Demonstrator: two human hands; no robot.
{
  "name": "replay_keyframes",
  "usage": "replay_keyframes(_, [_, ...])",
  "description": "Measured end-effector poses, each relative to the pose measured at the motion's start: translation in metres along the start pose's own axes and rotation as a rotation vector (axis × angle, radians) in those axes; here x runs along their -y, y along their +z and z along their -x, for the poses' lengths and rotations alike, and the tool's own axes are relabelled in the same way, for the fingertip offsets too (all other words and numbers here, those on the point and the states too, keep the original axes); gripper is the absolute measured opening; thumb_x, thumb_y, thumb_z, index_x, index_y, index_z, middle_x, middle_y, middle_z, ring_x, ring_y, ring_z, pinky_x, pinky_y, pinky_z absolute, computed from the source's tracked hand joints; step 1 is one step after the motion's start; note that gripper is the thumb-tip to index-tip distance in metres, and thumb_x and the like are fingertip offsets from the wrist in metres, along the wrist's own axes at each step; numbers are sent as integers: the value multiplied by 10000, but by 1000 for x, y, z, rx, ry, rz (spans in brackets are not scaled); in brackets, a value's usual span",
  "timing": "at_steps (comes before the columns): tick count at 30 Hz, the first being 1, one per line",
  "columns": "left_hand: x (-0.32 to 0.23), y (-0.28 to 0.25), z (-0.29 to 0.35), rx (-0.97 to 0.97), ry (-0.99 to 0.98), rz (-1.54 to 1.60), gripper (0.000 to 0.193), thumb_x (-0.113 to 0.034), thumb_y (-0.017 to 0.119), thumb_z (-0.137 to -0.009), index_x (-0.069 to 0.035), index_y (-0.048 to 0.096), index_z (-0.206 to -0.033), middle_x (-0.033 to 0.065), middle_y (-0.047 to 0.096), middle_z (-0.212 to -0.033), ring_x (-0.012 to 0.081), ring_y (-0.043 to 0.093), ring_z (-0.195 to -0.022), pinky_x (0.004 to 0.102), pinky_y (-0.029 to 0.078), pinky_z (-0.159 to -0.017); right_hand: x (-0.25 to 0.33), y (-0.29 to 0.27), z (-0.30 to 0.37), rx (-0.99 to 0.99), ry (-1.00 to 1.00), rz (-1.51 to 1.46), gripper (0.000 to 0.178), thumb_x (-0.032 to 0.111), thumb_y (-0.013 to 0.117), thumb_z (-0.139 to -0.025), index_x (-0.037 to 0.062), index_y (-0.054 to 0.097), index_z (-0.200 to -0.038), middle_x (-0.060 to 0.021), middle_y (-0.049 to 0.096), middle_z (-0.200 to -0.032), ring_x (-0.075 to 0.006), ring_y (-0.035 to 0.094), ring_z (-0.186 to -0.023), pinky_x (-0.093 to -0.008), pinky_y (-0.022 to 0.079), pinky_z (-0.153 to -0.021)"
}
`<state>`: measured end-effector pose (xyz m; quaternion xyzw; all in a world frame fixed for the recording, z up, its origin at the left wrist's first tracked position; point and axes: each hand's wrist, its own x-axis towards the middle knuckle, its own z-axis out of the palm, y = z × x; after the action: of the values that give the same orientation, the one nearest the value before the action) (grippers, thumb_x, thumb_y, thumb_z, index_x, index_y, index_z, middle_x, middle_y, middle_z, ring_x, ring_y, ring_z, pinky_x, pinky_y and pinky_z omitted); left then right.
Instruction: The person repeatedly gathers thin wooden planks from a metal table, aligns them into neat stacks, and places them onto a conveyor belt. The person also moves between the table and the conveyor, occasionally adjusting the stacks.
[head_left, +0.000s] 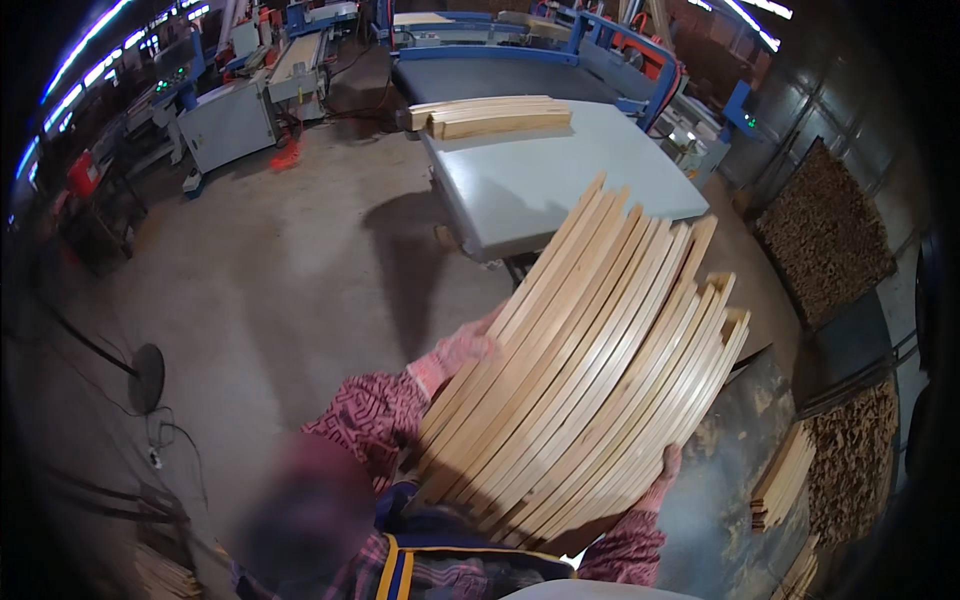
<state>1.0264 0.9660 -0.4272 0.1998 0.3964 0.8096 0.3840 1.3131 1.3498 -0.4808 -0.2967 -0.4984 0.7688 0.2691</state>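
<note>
A wide bundle of curved wooden slats (580, 370) lies side by side between my two hands, held up in front of my body. At its left edge my gloved left hand (468, 348) is closed against the outermost slat. My right hand (668, 468) grips the lower right edge, with part of its fingers tucked out of sight under the wood. The slats' far ends are uneven and point toward a pale table (560, 165). Several more wooden strips (500, 115) rest in a small stack on that table's far left part.
Behind the table stands a blue-framed machine (490, 60) with a dark bed. Grey machinery (230, 125) occupies the far left. Stacked wood (825, 235) lines the right side, and cut pieces (785, 475) lie nearer on the right. A round dark stand base (148, 378) and cables are on the left floor.
</note>
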Motion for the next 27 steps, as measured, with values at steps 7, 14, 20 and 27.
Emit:
replay_keyframes(7, [-79, -146, -133, 141, 6, -39, 789, -255, 688, -891, -125, 277, -1553, 18, 629, -1001, 129, 575, -901, 285, 481, -797, 36, 187, -74, 40, 12, -85, 656, 446, 681, -879, -39, 528, -1292, -168, 655, -1116, -288, 681, -952, -402, 600, -796])
replay_keyframes(14, [-174, -243, -340, 77, -134, -1369, 559, -385, 505, -965, -108, 476, -1450, 77, 619, -1223, 288, 550, -1151, 389, 400, -1033, 37, 344, -217, 19, 307, -222, 485, 340, 665, -907, 29, 566, -1266, -128, 660, -1142, -286, 674, -973, -405, 577, -870])
replay_keyframes(20, [-271, -199, -386, 43, -455, -2353, 661, -604, 443, -936, -197, 483, -1455, 149, 169, -1639, 415, 99, -1503, 427, 166, -1218, -24, 363, -281, -51, 157, -315, 487, 175, 674, -903, 39, 519, -1345, -134, 641, -1189, -293, 671, -1012, -426, 587, -868])
replay_keyframes(27, [-330, -301, -400, -640, -460, -1882, 689, -625, 514, -888, -99, 600, -1324, 257, 559, -1333, 393, 514, -1262, 438, 407, -1034, -23, 399, -271, -94, 144, -340, 378, 236, 647, -917, 27, 617, -1231, -120, 674, -1158, -282, 656, -1049, -395, 545, -939])
